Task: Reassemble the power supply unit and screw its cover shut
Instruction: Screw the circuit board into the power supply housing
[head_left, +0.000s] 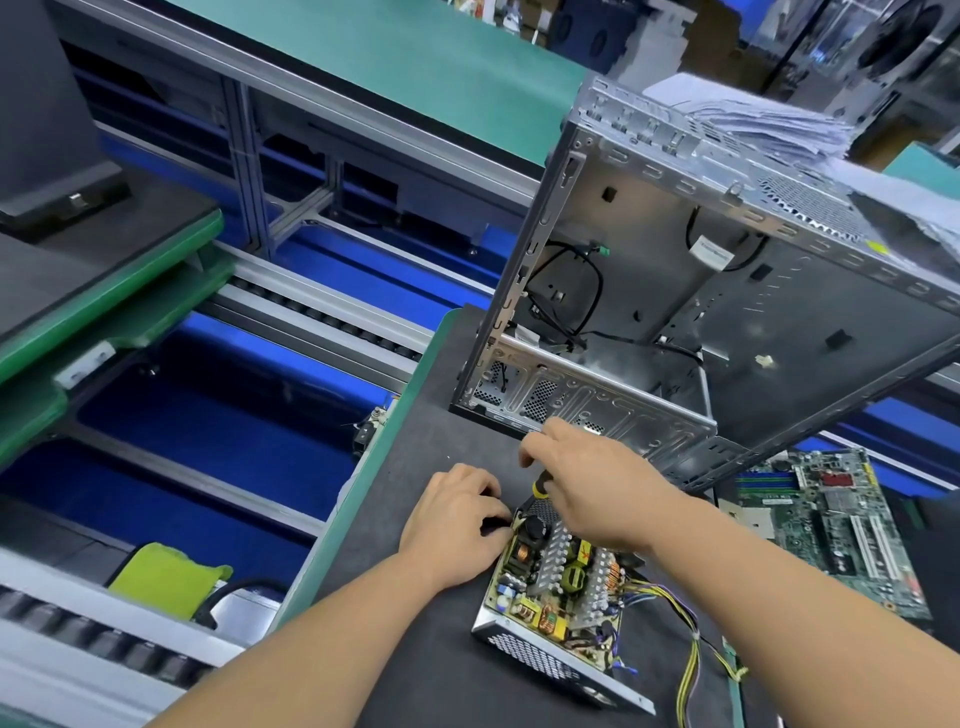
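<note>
The power supply unit (558, 597) lies open on the dark mat, its circuit board, heat sinks and coils exposed, no cover on it. A bundle of yellow and black cables (685, 644) trails from its right side. My right hand (592, 483) grips a screwdriver (542, 486) with a black and yellow handle, held upright over the unit's far corner. My left hand (457, 519) has curled fingers against the unit's far left edge; what they pinch is hidden.
An empty metal computer case (701, 291) stands open just behind the hands, papers stacked on top. A green motherboard (836, 525) lies to the right. A conveyor with blue bays runs along the left, holding a yellow-green cloth (166, 577).
</note>
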